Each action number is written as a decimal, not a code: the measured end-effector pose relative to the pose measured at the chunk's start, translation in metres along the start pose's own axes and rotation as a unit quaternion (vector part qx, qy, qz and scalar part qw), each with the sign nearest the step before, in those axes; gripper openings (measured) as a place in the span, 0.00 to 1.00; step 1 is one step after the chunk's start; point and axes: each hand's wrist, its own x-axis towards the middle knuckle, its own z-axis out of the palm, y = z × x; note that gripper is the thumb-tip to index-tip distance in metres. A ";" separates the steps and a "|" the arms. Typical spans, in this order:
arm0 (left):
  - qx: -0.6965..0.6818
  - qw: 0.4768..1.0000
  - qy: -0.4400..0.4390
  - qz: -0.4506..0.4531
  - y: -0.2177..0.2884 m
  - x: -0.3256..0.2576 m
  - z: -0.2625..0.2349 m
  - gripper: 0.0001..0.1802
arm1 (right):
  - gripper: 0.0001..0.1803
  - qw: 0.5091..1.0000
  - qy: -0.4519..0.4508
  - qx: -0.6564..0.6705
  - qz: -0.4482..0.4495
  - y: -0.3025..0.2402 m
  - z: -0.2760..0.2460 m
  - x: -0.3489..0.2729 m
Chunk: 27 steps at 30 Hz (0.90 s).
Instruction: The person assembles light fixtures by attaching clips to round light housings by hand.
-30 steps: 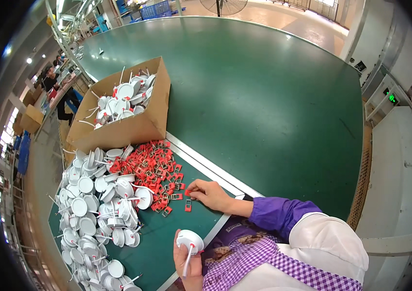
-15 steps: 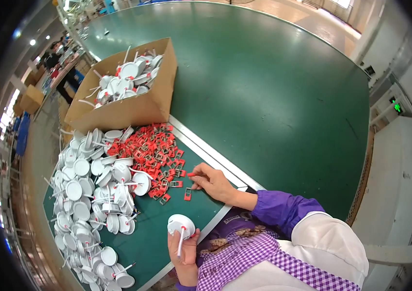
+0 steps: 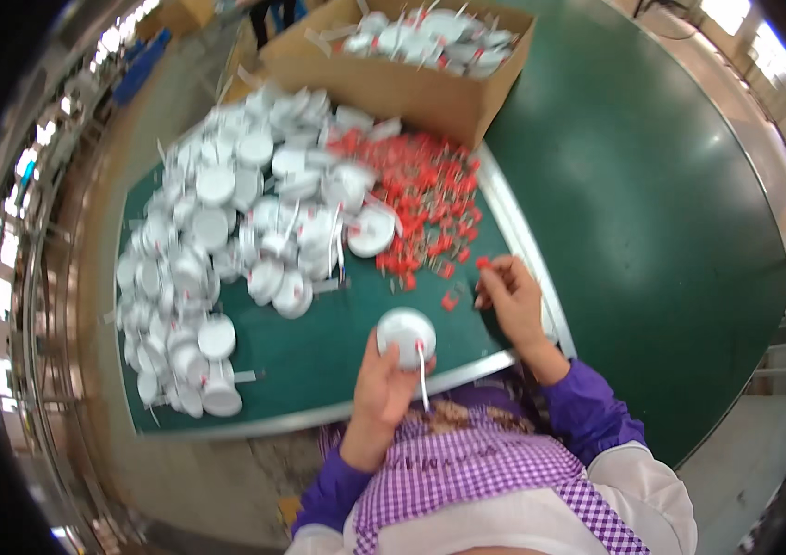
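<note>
My left hand [image 3: 383,384] holds up a white round disc-shaped part [image 3: 406,333] over the table's near edge, its fingers wrapped round the rim. From a red spot on that part a short white cable [image 3: 424,379] hangs down. Farther right, my right hand [image 3: 515,301] pinches a small red clip [image 3: 483,264] between thumb and fingertips, just above the table. Left of it lies a loose red clip with a metal frame [image 3: 450,301]. Beyond both hands spreads a heap of similar red clips [image 3: 430,190].
Many more white discs with cables [image 3: 212,222] are piled across the left of the green table [image 3: 319,379]. An open cardboard box [image 3: 411,92] of such discs stands at the back. A metal edge strip [image 3: 513,203] parts this table from another green surface [image 3: 633,203] on the right.
The view has swung left, so the table sits farther right and squarer. My left hand has raised the disc toward the right hand. The red clip stays pinched in my right hand.
</note>
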 end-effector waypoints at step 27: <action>0.356 0.902 0.050 0.239 0.011 0.003 0.024 0.18 | 0.10 0.863 -0.161 -0.335 -0.342 -0.058 0.059 -0.041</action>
